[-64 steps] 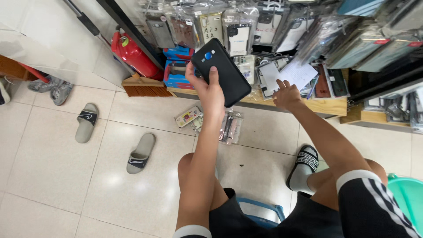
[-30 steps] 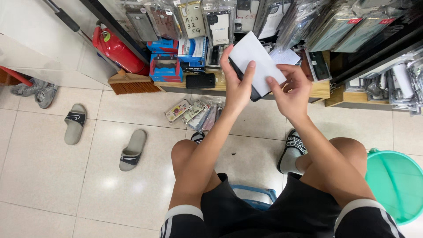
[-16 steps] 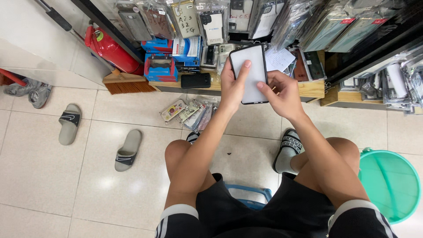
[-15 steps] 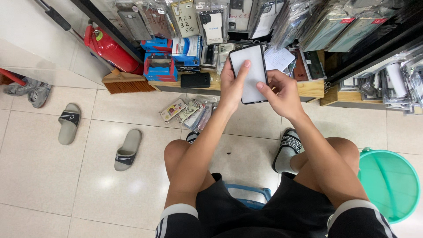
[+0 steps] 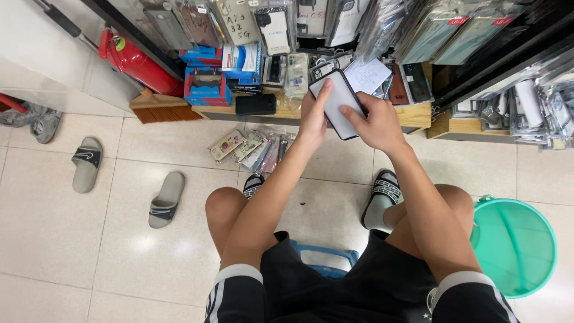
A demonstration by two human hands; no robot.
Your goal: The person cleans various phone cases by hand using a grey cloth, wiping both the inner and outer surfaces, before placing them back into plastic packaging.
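Note:
I hold a black-rimmed phone case [image 5: 336, 100] with a white insert up in front of the shelves. My left hand [image 5: 313, 117] grips its left edge, thumb along the side. My right hand [image 5: 373, 121] holds its lower right part, with fingers pressed on the white face. Behind the case hang several packaged phone cases [image 5: 281, 27] in clear bags. A white paper slip [image 5: 368, 75] lies on the wooden shelf [image 5: 418, 116] just behind my hands.
A black phone [image 5: 255, 104] lies on the shelf's left end. Loose packaged cases [image 5: 251, 149] lie on the tiled floor. A red fire extinguisher [image 5: 134, 60], blue boxes [image 5: 206, 84], two grey slippers [image 5: 167, 197] and a green basin [image 5: 514, 245] surround me. I sit on a blue stool [image 5: 326, 266].
The dark phone that my left hand held up is gone from it. Both hands have come together on the white-faced case and lowered it slightly toward me.

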